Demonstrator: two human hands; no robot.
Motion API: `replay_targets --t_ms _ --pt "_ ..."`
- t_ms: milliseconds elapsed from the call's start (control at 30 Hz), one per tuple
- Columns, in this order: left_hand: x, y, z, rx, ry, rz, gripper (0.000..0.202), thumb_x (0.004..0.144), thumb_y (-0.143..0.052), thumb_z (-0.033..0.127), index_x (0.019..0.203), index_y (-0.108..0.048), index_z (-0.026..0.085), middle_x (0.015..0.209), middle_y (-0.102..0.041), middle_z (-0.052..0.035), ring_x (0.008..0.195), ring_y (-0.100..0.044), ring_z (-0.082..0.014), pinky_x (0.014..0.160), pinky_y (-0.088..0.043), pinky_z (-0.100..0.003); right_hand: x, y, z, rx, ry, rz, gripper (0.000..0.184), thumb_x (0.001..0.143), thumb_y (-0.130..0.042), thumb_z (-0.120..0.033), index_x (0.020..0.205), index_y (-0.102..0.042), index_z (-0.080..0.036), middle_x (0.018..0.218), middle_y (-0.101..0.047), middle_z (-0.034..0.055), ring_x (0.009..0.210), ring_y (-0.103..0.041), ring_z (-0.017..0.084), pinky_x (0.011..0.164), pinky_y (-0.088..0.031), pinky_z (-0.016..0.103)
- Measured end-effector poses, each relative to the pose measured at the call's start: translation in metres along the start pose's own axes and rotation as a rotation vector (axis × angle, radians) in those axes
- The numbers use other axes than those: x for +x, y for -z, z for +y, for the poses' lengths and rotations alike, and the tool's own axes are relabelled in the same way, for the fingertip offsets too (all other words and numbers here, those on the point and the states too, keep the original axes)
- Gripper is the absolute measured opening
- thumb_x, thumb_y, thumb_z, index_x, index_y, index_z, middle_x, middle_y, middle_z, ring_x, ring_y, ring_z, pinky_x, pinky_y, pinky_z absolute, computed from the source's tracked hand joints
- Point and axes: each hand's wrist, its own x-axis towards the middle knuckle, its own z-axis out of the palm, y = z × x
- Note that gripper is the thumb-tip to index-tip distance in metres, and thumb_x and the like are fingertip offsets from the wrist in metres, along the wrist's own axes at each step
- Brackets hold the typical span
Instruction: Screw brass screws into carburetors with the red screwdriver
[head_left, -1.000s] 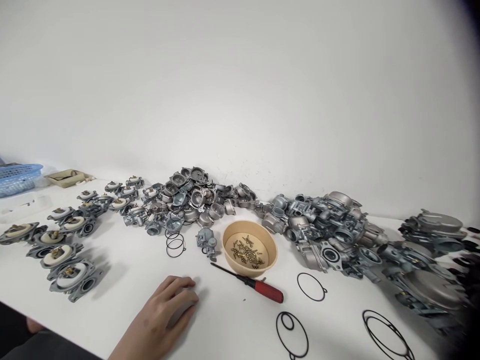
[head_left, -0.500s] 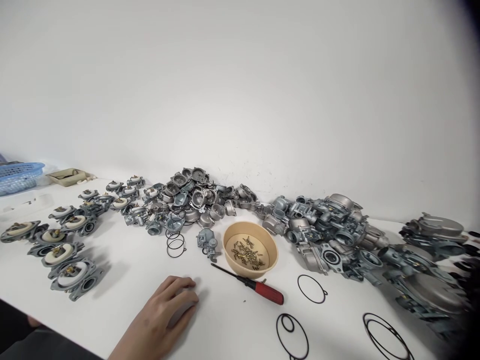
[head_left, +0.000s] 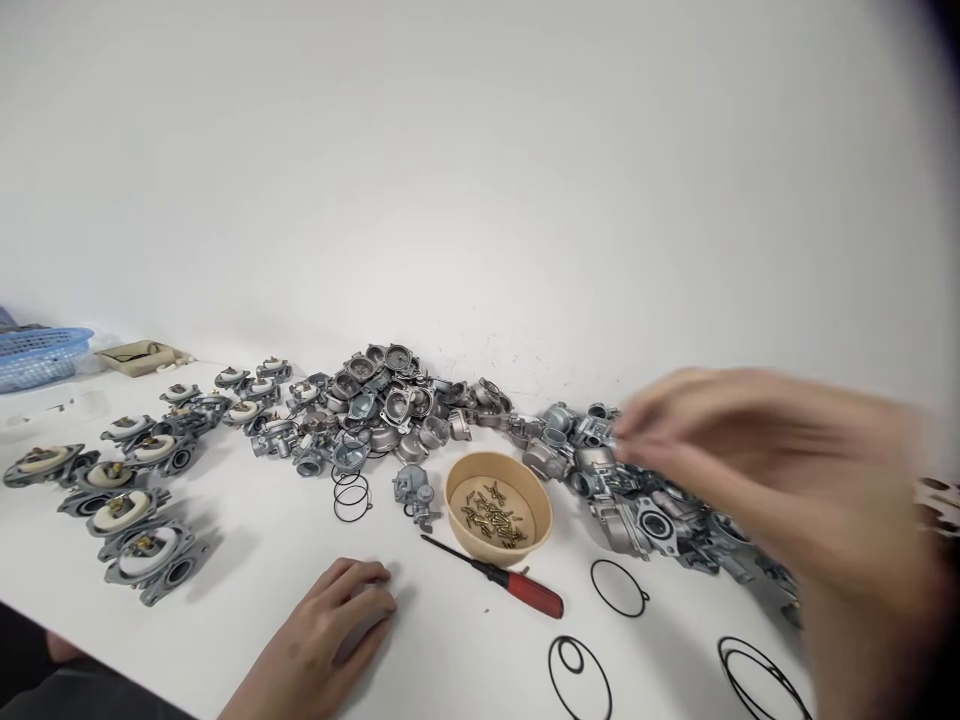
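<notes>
My left hand (head_left: pixel 330 625) lies palm down on the white table (head_left: pixel 450 650), fingers loosely curled, holding nothing. My right hand (head_left: pixel 757 470) is raised over the right-hand heap of grey metal carburettor bodies (head_left: pixel 645 510); it is smeared by motion and its fingers cannot be read. A tan bowl (head_left: pixel 499 502) of small brass screws stands between the hands. A red-handled screwdriver (head_left: pixel 510 582) lies just in front of the bowl. One single carburettor (head_left: pixel 415 490) stands to the left of the bowl.
A heap of metal covers (head_left: pixel 382 400) lies against the wall. Rows of carburettor halves with white floats (head_left: pixel 120 480) fill the left side. Black rubber rings (head_left: pixel 577 672) lie at the front. A blue basket (head_left: pixel 37 355) and a beige tray (head_left: pixel 139 355) stand far left.
My right hand has come into view from the right, above the right-hand heap. My left hand has stayed in place. The view has shifted slightly.
</notes>
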Motion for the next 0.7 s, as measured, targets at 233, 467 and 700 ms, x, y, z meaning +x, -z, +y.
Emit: replay_targets --t_ms 233,467,700 --pt "-0.008 0.021 -0.013 0.152 -0.019 0.359 0.021 0.107 -0.055 0.022 0.118 -0.070 0.031 0.127 -0.073 -0.0093 0.120 -0.070 -0.0279 0.095 -0.061 -0.038 0.016 -0.068 0.083 -0.119 -0.504 -0.649 0.015 0.089 -0.071 -0.032 0.097 -0.080 -0.023 0.100 -0.082 0.0081 0.088 -0.076 0.027 0.078 -0.061 0.040" --pt "-0.061 0.119 -0.081 0.562 0.640 0.575 0.051 0.098 -0.056 0.060 0.131 -0.067 0.023 0.137 -0.067 -0.0186 0.124 -0.065 -0.0482 0.102 -0.053 -0.066 0.003 -0.083 0.107 -0.141 -0.504 -0.702 0.017 0.086 -0.072 -0.030 0.098 -0.080 -0.021 0.098 -0.082 0.0112 0.087 -0.077 0.029 0.076 -0.059 0.039" --pt "-0.086 0.131 -0.126 0.350 0.969 0.357 0.067 0.087 -0.065 0.076 0.137 -0.065 0.032 0.123 -0.072 -0.0111 0.100 -0.076 -0.0349 0.076 -0.058 -0.037 0.004 -0.082 0.100 -0.137 -0.495 -0.755 0.019 0.090 -0.072 -0.031 0.103 -0.081 -0.021 0.103 -0.083 0.0106 0.093 -0.077 0.027 0.081 -0.061 0.037"
